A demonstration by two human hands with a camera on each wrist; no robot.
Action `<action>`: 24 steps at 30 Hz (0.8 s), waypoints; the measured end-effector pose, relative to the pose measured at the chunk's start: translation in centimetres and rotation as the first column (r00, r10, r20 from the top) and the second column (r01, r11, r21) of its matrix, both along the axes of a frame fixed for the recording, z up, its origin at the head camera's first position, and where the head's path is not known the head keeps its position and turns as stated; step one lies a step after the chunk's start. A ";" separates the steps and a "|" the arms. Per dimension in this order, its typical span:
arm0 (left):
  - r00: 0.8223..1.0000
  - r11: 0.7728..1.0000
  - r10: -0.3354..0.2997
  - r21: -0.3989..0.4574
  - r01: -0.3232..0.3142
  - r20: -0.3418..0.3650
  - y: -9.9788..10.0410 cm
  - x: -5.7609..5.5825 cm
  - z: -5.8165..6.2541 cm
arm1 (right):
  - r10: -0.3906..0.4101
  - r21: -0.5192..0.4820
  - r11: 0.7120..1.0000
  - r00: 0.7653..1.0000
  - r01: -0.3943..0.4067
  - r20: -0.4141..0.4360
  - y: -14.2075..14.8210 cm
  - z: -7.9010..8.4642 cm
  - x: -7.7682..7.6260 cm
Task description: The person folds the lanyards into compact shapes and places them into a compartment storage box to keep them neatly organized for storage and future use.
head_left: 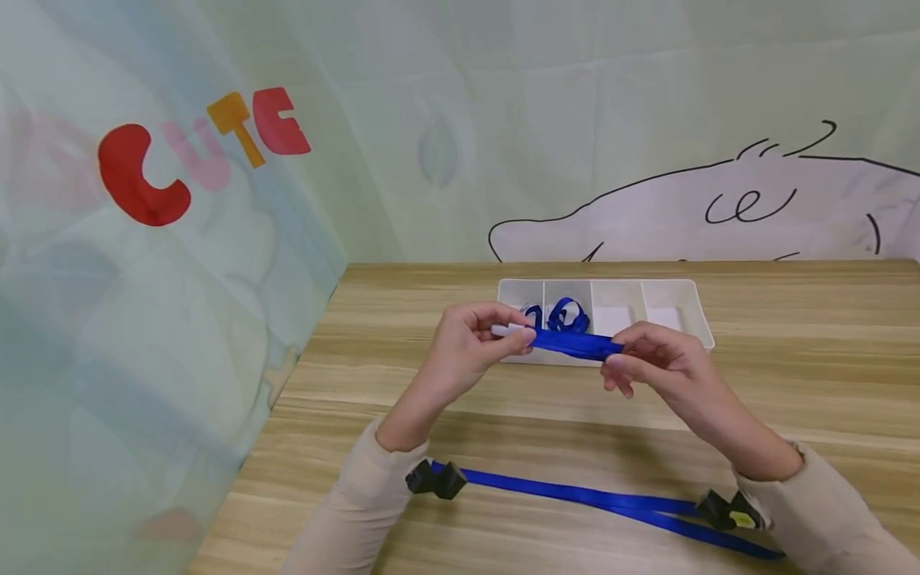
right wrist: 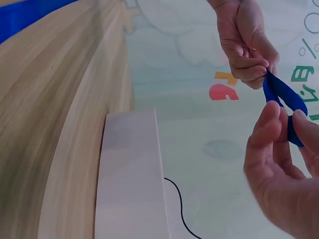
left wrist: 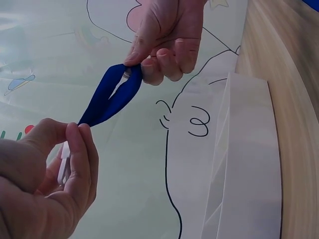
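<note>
A folded blue lanyard [head_left: 575,343] is stretched between my two hands above the front of a white divided tray [head_left: 707,334]. My left hand [head_left: 470,347] pinches its left end, where a white piece [head_left: 501,329] sticks out between the fingers. The right hand [head_left: 664,359] pinches the other end between thumb and fingers. In the left wrist view the lanyard [left wrist: 107,102] forms a narrow open loop, with a small shiny bit near the right fingertips. The right wrist view shows a short blue part [right wrist: 294,132] hanging below the right thumb.
Coiled blue strap [head_left: 569,317] lies in the tray's second compartment, more blue strap [head_left: 532,313] in the first. White flat pieces [head_left: 663,319] show in the right compartments. A long blue strap [head_left: 532,487] stretches across the wooden table [head_left: 402,319] beneath my forearms. Printed sheets [head_left: 402,120] stand behind and left.
</note>
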State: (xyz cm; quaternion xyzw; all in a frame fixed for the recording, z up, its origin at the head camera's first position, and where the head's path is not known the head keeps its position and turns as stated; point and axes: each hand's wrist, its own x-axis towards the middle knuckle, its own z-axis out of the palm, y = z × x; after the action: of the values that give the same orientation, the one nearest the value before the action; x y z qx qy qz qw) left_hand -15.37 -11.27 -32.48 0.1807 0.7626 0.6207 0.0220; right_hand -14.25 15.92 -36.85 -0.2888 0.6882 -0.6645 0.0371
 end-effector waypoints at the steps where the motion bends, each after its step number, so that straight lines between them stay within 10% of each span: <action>1: 1.000 1.000 0.001 -0.002 -0.001 -0.002 0.0 0.0 0.0 | 0.038 -0.040 0.998 0.999 -0.038 0.022 0.0 -0.1 -0.1; 7: 1.000 1.000 -0.007 0.014 0.007 0.003 0.0 0.0 0.0 | 0.222 -0.242 0.950 0.972 -0.196 0.083 0.0 -0.4 -0.2; 17: 1.000 1.000 -0.017 0.026 0.017 0.007 0.0 0.0 -0.1 | 0.189 -0.206 0.962 0.982 -0.181 0.017 0.0 -0.5 -0.3; 24: 1.000 1.000 0.001 0.020 -0.001 0.000 0.0 0.0 -0.3 | 0.115 -0.116 0.989 0.980 -0.097 0.163 0.2 -0.2 -0.5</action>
State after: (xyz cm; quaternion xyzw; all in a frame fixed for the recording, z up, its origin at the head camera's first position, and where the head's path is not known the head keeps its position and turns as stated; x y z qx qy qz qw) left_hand -15.33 -11.27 -32.75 0.1805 0.7563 0.6285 0.0201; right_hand -14.75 16.10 -37.03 -0.2693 0.6295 -0.7197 0.1151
